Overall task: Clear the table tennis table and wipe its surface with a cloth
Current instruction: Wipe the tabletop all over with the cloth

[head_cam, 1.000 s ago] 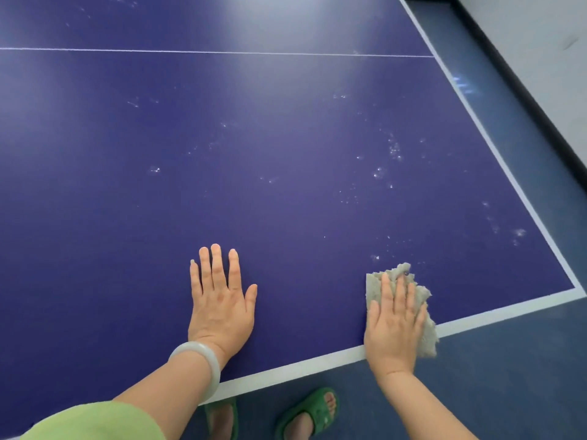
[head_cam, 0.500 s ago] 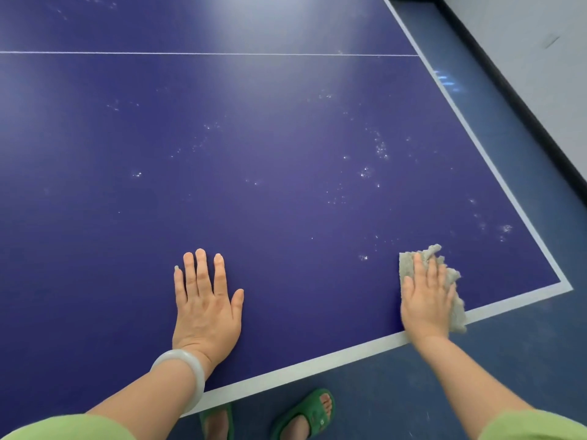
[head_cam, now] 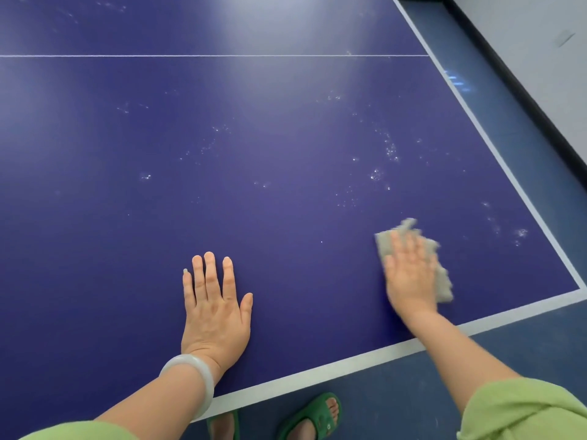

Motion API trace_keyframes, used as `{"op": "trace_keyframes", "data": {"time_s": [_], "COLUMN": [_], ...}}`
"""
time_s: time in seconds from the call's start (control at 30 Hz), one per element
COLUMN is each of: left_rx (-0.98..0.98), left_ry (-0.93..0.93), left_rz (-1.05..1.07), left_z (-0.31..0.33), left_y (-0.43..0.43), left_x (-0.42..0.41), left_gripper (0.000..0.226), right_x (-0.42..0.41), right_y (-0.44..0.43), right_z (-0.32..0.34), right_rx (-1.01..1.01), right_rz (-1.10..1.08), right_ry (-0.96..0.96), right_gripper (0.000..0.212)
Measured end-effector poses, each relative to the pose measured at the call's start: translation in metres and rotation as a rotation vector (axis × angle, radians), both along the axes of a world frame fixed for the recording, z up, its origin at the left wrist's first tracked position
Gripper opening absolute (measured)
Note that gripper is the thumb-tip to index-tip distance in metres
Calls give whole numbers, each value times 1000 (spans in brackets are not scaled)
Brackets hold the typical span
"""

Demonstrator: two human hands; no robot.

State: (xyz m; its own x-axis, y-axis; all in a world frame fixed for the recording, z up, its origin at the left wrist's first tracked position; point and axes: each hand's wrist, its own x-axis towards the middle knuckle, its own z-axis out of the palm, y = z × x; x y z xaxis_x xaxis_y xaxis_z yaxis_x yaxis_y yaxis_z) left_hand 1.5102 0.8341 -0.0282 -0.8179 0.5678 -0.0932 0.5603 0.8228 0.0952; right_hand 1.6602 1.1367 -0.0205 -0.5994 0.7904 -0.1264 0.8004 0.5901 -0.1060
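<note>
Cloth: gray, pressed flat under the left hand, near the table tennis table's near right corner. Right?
Wrong hand. The gray cloth is pressed flat under the right hand, near the table tennis table's near right corner; the left hand rests bare on the surface. The head view shows it.

My view of the right hand (head_cam: 409, 277) is smeared with blur, so I cannot separate its fingers cleanly. It covers most of the cloth (head_cam: 443, 277), whose frayed edges are blurred too. The table (head_cam: 286, 201) runs out of frame at the left and top. Both green sleeves (head_cam: 524, 411) are cut by the bottom edge, as are the green slippers (head_cam: 313, 417), one partly under the table's rim. The pale specks (head_cam: 390, 150) are too small for me to identify.
</note>
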Motion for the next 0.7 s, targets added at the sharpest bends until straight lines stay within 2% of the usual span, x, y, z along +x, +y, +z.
{"op": "trace_keyframes", "data": {"time_s": [0.03,0.07,0.13,0.2,0.3,0.4,0.47,0.53,0.63,0.7], "left_rx": [-6,-11,-13,-13,-27,-38,-42,-46,-27,-28], "left_ry": [-1,-3,-8,-13,-19,-25,-30,-21,-17,-22], "left_rz": [2,2,1,-2,-2,3,7,8,10,9], "left_z": [0,1,2,3,4,5,5,4,3,1], "left_y": [0,0,0,0,1,1,0,0,0,-1], "left_x": [0,0,0,-1,-2,-1,-1,-1,-1,-1], "left_gripper": [73,73,73,73,74,75,75,75,74,74], "right_x": [3,2,-8,-24,-56,-92,-108,-107,-68,-45], "right_y": [3,-4,-40,-92,-153,-145,-106,-56,2,2], "right_z": [4,6,3,0,-6,-9,-7,-7,3,6], "right_rx": [-26,-37,-17,27,58,24,3,29,-27,-69], "right_rz": [-191,-283,-294,-145,202,474,545,408,-88,-284], "right_ry": [45,45,32,31,44,1,-70,-102,-13,-10], "right_gripper": [55,56,57,56,60,58,56,57,58,58]}}
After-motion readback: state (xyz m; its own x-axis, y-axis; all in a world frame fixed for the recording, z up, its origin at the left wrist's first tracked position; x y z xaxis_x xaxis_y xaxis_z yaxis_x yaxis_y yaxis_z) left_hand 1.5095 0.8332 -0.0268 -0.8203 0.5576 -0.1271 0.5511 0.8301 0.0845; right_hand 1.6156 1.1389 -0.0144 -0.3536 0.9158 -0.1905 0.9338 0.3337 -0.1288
